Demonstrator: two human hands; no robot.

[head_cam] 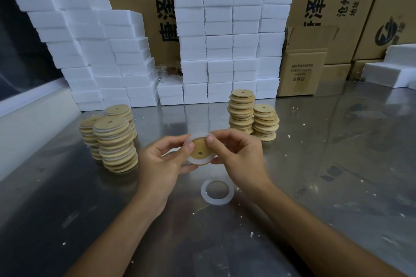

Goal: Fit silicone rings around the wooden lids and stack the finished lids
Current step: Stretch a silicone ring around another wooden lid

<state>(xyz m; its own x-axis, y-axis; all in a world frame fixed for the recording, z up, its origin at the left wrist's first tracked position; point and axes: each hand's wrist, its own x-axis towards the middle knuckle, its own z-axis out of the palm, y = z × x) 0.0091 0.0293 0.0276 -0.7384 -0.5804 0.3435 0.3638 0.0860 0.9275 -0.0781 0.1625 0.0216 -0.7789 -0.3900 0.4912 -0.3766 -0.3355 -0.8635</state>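
Wooden lid (201, 150) with a small centre hole sits raised above the steel table (337, 175), held between both hands near the middle of the scene, with a translucent silicone ring (198, 136) partly worked around its rim. The left hand (165, 162) pinches the lid and ring at the left edge, thumb on top and fingers curled beneath; the right hand (238, 155) pinches the right edge, its thumb pressing the ring at the upper rim. The step in hand looks like the fitting itself: the ring appears to lie loose along the top and the near-left edge, so it is probably not fully seated yet. The next move calls for running the thumbs round the rim to stretch the ring evenly into place, keeping it from rolling or twisting, and then setting the lid on the ringed stacks (114, 141) at the left, which show pale bands between the discs. Two stacks of bare lids (252, 114) stand far right of the hands, apparently waiting. A spare silicone ring (217, 191) lies flat on the table just near of the hands, ready for the following lid. White foam blocks (220, 36) and cardboard cartons (326, 7) fill the far side.
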